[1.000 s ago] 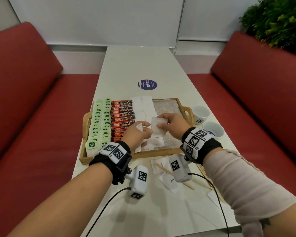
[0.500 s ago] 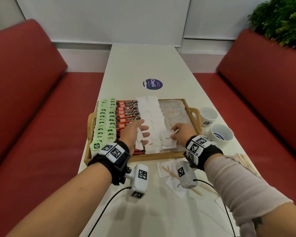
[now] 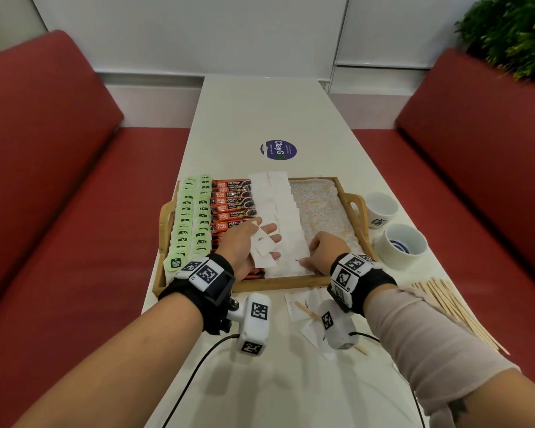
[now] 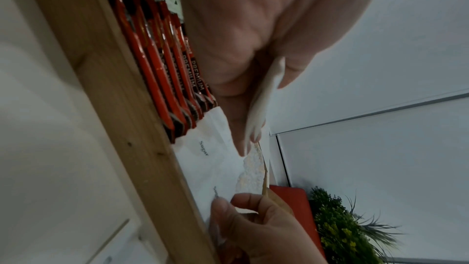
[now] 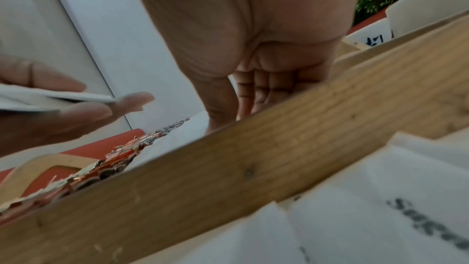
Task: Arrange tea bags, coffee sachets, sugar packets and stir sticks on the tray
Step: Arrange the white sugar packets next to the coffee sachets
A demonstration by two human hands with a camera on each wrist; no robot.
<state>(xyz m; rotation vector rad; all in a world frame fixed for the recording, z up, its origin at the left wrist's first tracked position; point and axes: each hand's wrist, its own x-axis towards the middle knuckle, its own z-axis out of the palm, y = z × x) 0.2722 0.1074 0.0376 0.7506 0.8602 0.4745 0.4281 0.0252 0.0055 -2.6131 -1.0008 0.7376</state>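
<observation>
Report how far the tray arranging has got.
Done: tea bags and coffee sachets lie in rows on the tray. In hand: the left hand holds sugar packets; the right hand sets one into the sugar row. Left: loose packets and all stir sticks on the table.

Two cups [image 3: 380,209], one tray [image 3: 278,285], one round sticker [image 3: 278,149].

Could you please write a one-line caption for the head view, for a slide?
Left hand holds spare sugar packets while the right hand sets one in the wooden tray, beside coffee sachets and tea bags.
</observation>
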